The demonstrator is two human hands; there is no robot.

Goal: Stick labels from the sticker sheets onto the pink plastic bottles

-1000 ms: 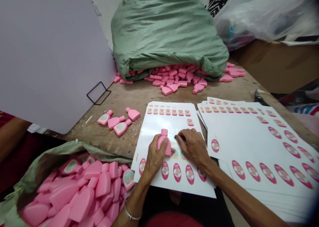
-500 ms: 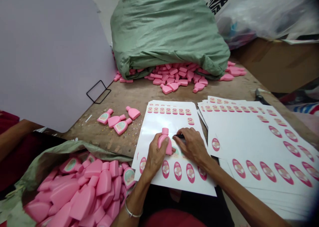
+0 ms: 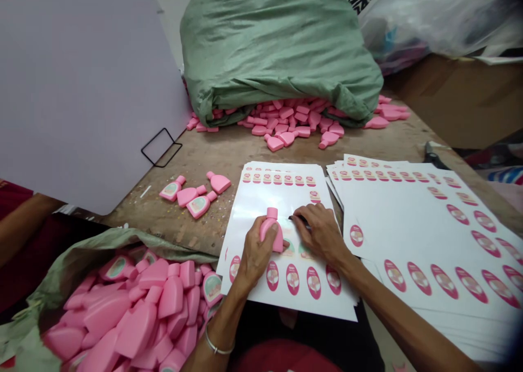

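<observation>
A pink bottle with a round cap is upright in my left hand, whose fingers wrap round it above a white sticker sheet. My right hand is just to the right, closed on a small black tool over the same sheet. Only the tool's tip and part of its body show between the fingers. Pink oval stickers run along the sheet's near edge, and small stickers line its far edge.
Pink bottles lie left of the sheet. An open sack of bottles stands at lower left. More sticker sheets lie right, near scissors. Behind are a green sack, a wire stand and another person's arm.
My right hand has shifted slightly right, away from the bottle, and the black tool shows less. My left hand still holds the bottle. The view has moved a little.
</observation>
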